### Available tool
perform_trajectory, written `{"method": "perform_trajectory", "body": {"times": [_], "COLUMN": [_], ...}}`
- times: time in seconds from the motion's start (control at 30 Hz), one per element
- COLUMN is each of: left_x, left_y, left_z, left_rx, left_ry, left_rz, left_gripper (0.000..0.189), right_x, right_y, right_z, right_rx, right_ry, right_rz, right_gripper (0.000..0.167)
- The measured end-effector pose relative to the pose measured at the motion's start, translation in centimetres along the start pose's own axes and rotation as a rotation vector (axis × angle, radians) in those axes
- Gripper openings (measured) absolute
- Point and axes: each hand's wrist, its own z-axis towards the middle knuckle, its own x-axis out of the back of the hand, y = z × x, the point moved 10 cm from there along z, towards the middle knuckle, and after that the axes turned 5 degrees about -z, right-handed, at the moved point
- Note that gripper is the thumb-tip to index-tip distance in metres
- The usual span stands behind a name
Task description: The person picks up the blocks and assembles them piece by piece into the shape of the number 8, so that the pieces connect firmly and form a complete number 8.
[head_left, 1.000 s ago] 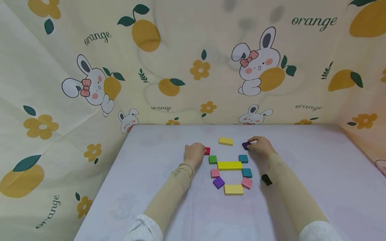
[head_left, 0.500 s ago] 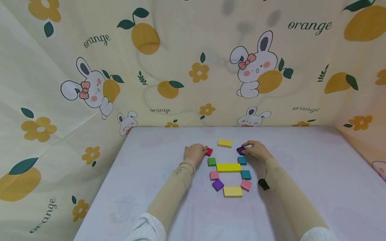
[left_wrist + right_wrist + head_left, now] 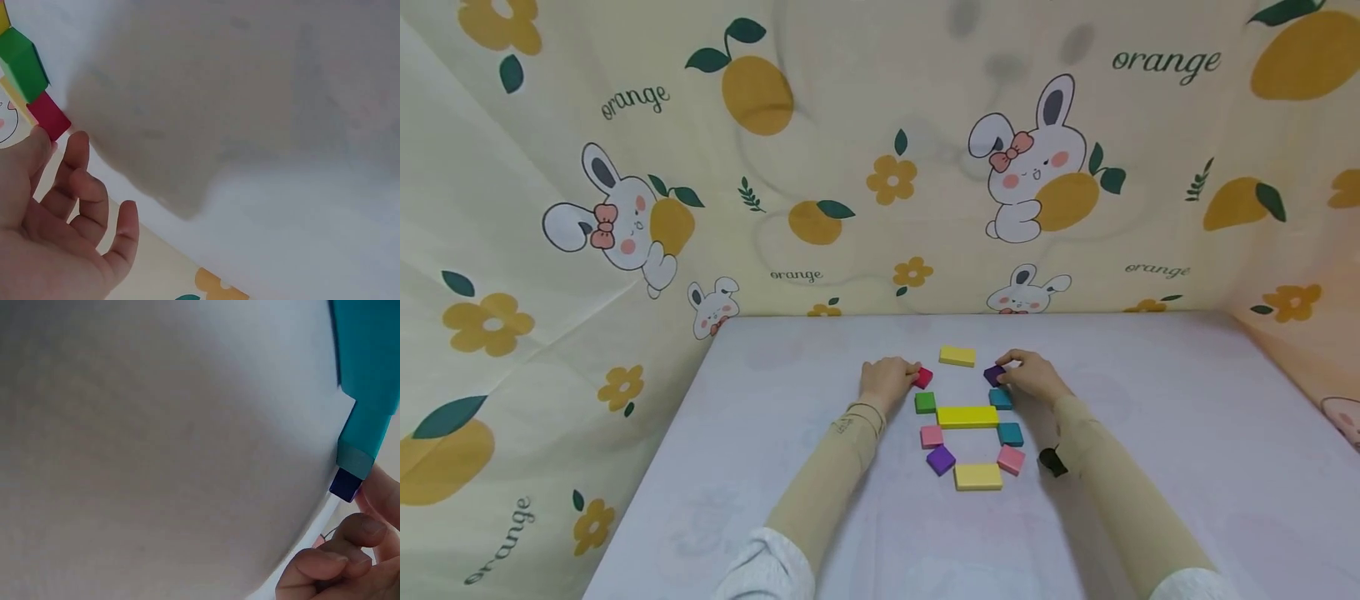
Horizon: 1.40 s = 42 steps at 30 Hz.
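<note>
My left hand pinches a red block, tilted on the table just behind the green block. In the left wrist view the red block lies at the thumb tip, with the other fingers loosely bent. My right hand grips a dark purple block at the far right of the arrangement, just behind a teal block. The right wrist view shows the purple block by the fingers, beyond the teal blocks. Between both hands, a pale yellow block lies farthest back.
A long yellow block spans the middle. Nearer lie two pink blocks, a second teal block, a purple block and a pale yellow block. A small black object shows beside the right forearm. A printed curtain stands behind the table.
My right hand has brought the dark purple block left and nearer, up behind the teal block. My left hand has shifted the red block slightly right and turned it to a slant.
</note>
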Motion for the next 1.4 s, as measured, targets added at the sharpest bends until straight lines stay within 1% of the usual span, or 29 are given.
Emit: {"method": "perform_trajectory", "body": {"times": [0.2, 0.47, 0.7, 0.87, 1.13, 1.4], "left_x": [-0.2, -0.3, 0.4, 0.6, 0.0, -0.1], "left_y": [0.5, 0.7, 0.9, 1.1, 0.7, 0.8], "left_z": [0.0, 0.3, 0.0, 0.0, 0.2, 0.3], "left_rx": [-0.024, -0.015, -0.036, -0.060, -0.047, -0.082], "left_ry": [-0.002, -0.011, -0.026, -0.034, -0.059, -0.052], "left_rz": [-0.017, -0.051, -0.015, -0.001, -0.008, 0.006], "left_gripper": [0.032, 0.032, 0.028, 0.029, 0.030, 0.029], "right_x": [-0.4, -0.2, -0.5, -0.6, -1.1, -1.1], "right_y": [-0.3, -0.5, -0.3, 0.0, 0.6, 0.5], "right_z": [0.3, -0.1, 0.1, 0.3, 0.5, 0.3], "right_rx": [0.034, 0.045, 0.030, 0.011, -0.004, 0.035], "right_ry": [-0.006, -0.015, -0.029, -0.040, -0.071, -0.080], "right_rz": [-0.017, -0.039, 0.007, 0.014, 0.042, 0.057], "right_gripper": [0.041, 0.043, 0.045, 0.047, 0.049, 0.049]}}
